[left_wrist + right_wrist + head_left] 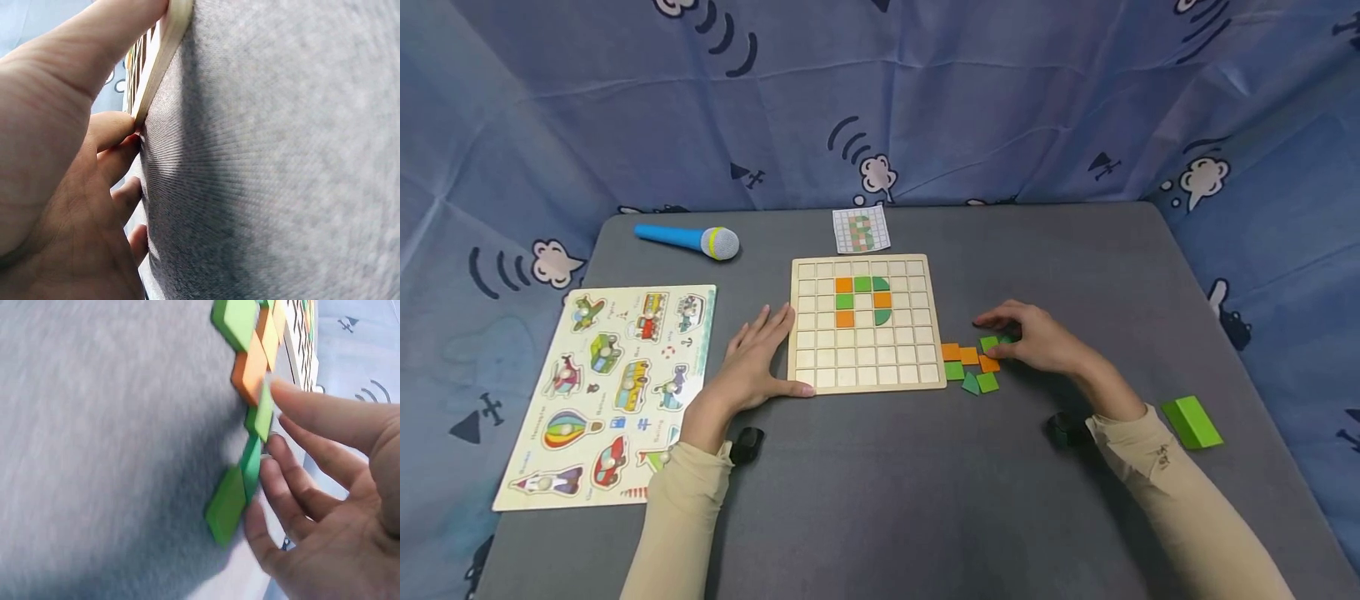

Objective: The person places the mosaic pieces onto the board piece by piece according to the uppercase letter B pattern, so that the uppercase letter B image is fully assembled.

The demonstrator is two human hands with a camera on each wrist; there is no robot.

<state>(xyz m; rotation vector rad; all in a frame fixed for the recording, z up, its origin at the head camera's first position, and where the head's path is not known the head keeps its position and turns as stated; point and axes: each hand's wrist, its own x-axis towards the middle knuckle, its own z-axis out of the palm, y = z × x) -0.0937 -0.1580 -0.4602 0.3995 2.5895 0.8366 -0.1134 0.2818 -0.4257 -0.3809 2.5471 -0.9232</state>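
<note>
A wooden grid board [868,379] lies mid-table, with orange squares [845,319], green squares [844,302] and green rounded pieces [882,317] set in its upper cells. My left hand [748,367] rests at its lower left corner, thumb along the near edge and index fingertip against the left side. My right hand [1037,337] hovers over the loose tiles to the right of the board, fingers spread and slightly bent. In the right wrist view its thumb tip overlaps a light green tile [264,412], and its fingertips lie beside a dark green piece [250,469].
A small pattern card [861,229] showing a letter B lies behind the board. At the left are a picture puzzle [602,333] and a blue toy microphone [673,236]. A green block [1192,422] stands far right. Loose orange tiles [951,352] touch the board's right edge.
</note>
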